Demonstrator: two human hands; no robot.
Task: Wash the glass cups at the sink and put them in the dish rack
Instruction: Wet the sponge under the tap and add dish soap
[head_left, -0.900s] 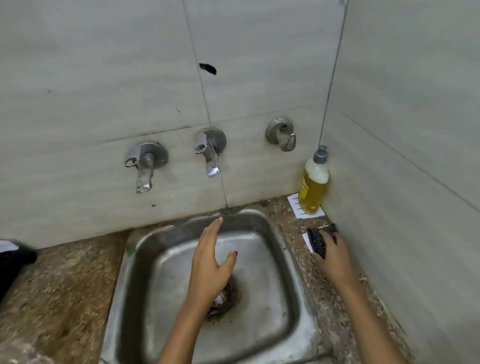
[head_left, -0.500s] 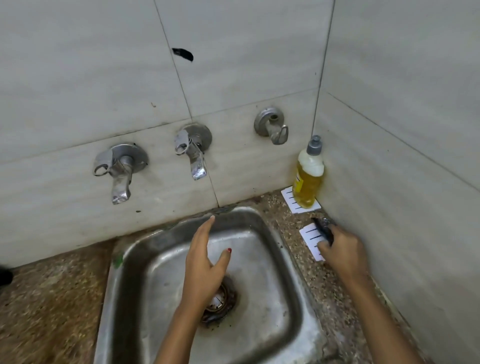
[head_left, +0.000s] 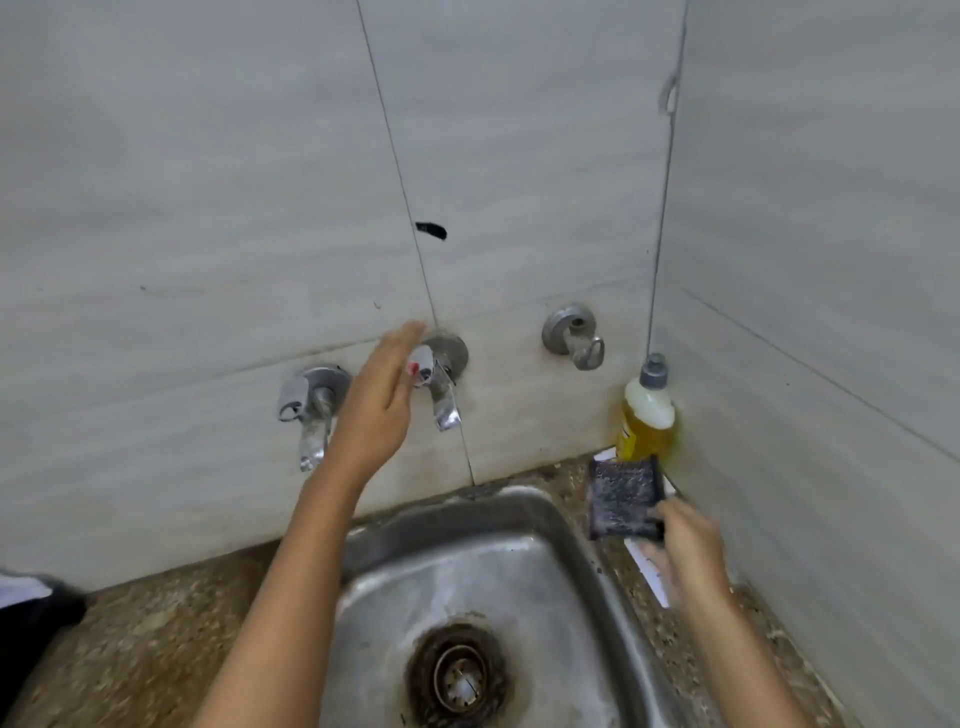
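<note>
L hand (head_left: 379, 410) fingers straight, maybe touching mid tap (head_left: 442, 387); R hand (head_left: 685, 558) grips scrubber (head_left: 621, 496) before soap bottle (head_left: 647, 415).

Yellow soap bottle (head_left: 645, 421), grey cap; dark speckled scrub pad (head_left: 623, 498); steel-grey sink (head_left: 519, 561); brown-flecked counter (head_left: 145, 639).

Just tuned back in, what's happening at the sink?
The person's left hand, fingers straight, is up at the middle wall tap; blur hides whether it touches. The right hand holds a dark scrub pad by the sink's back right corner, in front of the soap bottle. No water is visibly running, and nothing to wash is in view.
</note>
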